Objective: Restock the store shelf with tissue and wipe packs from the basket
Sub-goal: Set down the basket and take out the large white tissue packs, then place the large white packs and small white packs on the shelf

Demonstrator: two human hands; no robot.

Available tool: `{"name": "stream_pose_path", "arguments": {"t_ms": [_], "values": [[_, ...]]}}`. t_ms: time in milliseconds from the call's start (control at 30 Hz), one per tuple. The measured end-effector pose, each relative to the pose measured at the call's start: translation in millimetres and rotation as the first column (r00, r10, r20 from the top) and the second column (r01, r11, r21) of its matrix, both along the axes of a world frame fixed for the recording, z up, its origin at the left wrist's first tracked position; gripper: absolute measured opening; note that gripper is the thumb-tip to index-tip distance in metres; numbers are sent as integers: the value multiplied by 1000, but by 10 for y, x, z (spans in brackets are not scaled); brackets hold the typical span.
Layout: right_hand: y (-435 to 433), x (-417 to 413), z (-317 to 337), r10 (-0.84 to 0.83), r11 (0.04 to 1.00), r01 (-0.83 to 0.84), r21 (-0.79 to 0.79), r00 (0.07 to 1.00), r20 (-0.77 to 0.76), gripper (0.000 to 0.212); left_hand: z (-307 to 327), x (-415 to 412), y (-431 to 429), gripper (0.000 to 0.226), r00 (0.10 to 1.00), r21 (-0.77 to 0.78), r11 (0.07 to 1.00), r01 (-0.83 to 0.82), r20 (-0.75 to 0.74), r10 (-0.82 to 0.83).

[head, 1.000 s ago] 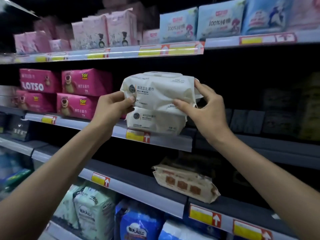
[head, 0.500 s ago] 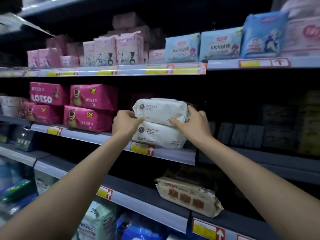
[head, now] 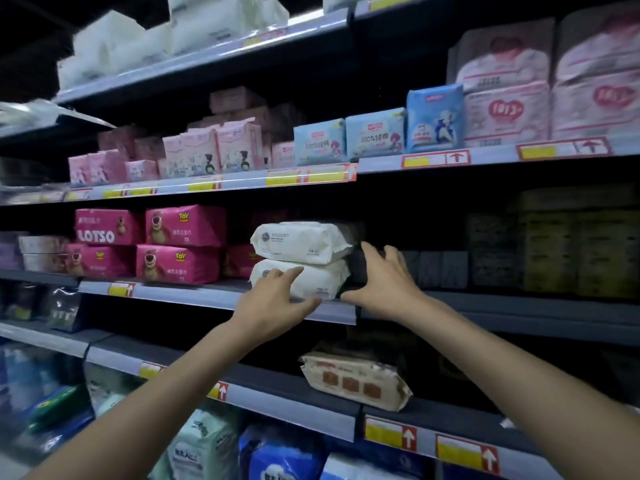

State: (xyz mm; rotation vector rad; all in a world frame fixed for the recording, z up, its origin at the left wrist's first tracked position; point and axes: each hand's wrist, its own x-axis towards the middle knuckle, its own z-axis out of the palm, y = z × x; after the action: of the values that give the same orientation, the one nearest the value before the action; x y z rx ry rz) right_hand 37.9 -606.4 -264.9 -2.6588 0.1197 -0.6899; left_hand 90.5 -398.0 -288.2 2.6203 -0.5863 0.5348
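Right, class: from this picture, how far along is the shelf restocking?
Done: two white wet wipe packs sit stacked on the middle shelf. In hand: the left hand touches the lower pack and the right hand is open at the stack's right end, apparently squaring it. Left: unclear; the basket is out of view.

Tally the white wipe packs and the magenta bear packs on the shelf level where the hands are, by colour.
white wipe packs: 2
magenta bear packs: 4
Total: 6
A partly hidden magenta pack between the two stacks is not counted.
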Motion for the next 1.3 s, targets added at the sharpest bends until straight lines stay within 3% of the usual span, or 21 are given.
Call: {"name": "stream_pose_path", "arguments": {"t_ms": [67,200,467,733,900,1067,1167,1300], "values": [[-126,-283,-112,-24,999,23,-28,1000,-17,120,-113,-174,-115,89,998,73,996,45,34,-47],[-498,-826,-589,-27,995,16,-98,994,-107,132,-409,-574,-403,94,983,114,977,179,30,-184],[-1310,-1732,-1572,-133,986,99,-134,952,-276,136,-1385,-1021,-1103,103,932,186,914,359,-24,-362],[-1794,-2257,-2616,-139,989,106,-101,898,-418,137,-2635,-1361,-1565,108,874,248,843,477,-240,-423],[-1922,-2531,-3418,-150,989,106,-107,769,-622,130,-3461,-1522,-1655,106,810,321,757,570,-377,-450],[-2035,-2603,-4034,-190,981,154,-118,635,-748,123,-3898,-1647,-1764,101,744,367,674,641,-515,-426],[-2087,-2655,-4385,-208,968,231,-94,538,-817,103,-4071,-1692,-1802,98,699,301,695,653,-592,-400],[-2049,-2703,-4731,-287,936,324,-134,489,-824,82,-4156,-1792,-1926,69,631,85,800,595,-666,-399]]}}
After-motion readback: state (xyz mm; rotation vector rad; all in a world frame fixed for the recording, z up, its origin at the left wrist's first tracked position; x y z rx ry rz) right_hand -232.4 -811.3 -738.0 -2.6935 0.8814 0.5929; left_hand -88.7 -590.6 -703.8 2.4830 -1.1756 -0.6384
